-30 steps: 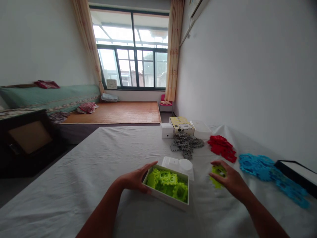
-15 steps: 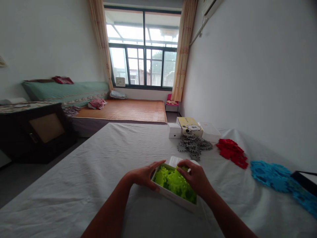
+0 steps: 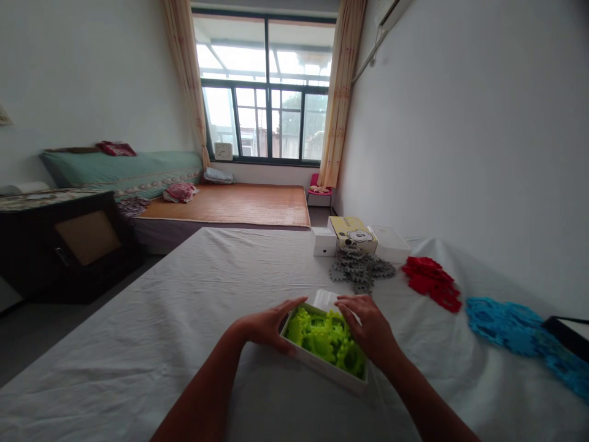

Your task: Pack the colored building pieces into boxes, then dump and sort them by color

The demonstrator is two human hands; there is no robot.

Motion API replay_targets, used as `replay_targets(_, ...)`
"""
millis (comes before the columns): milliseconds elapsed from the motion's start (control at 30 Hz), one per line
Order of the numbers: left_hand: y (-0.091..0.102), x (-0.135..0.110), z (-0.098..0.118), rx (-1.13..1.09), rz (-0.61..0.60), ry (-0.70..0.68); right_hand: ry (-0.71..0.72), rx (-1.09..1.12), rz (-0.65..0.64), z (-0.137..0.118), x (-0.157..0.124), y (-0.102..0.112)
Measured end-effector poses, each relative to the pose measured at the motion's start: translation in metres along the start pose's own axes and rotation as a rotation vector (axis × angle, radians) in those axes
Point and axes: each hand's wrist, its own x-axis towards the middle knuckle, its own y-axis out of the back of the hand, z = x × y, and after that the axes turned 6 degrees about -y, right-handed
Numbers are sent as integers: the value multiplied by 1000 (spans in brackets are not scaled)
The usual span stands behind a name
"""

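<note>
A small white open box (image 3: pixel 322 367) sits on the cloth in front of me, packed with bright green notched, gear-like pieces (image 3: pixel 317 341). My left hand (image 3: pixel 271 328) grips the box's left end, its thumb on the near side and its fingers along the far side. Over the right end of the box is my right hand (image 3: pixel 368 325), fingers loosely stretched toward the far rim, with nothing visible in them. Behind the box lies a white, partly clear lid-like thing (image 3: pixel 326 299), partly hidden by the right hand.
Beyond are a pile of grey notched pieces (image 3: pixel 361 269), a white box (image 3: pixel 324 242), a yellow cartoon box (image 3: pixel 353 233) and another white box (image 3: pixel 390 244). Red pieces (image 3: pixel 431 283) and blue pieces (image 3: pixel 504 325) lie rightward on the white cloth (image 3: pixel 184 319), beside the wall.
My right hand has drawn back slightly to the right from the green pieces, uncovering more of them. The green pieces are rearranged and lie flatter. The left hand and the box stay put.
</note>
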Motion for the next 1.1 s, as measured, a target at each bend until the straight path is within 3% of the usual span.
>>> replay_targets(67,0,0,0,7,-3,-1,52,-7,-6,-6,-4,-1)
replay_targets(233,-1,0,-1,41,-3,20,227,63,-326,-34,-21,-1)
replay_targets(333,-1,-1,-1,40,-12,18,202,91,-283,-36,-19,7)
replay_targets(467,0,-1,1,27,-1,1,81,40,-37,-6,0,22)
replay_targets(533,1,-1,2,21,-2,5,37,-24,-7,18,6,26)
replay_targets(700,1,-2,1,2,-8,23,-22,-116,-183,73,6,14)
replay_targets(833,1,-3,-2,-36,-18,37,-52,-70,-209,89,7,8)
replay_targets(967,1,-4,-3,-47,-6,67,-208,-44,20,72,10,31)
replay_targets(1033,1,-3,-2,-38,0,74,-207,57,12,50,4,45)
replay_targets(1100,1,-2,-1,-41,-11,56,-90,116,-91,23,-6,54)
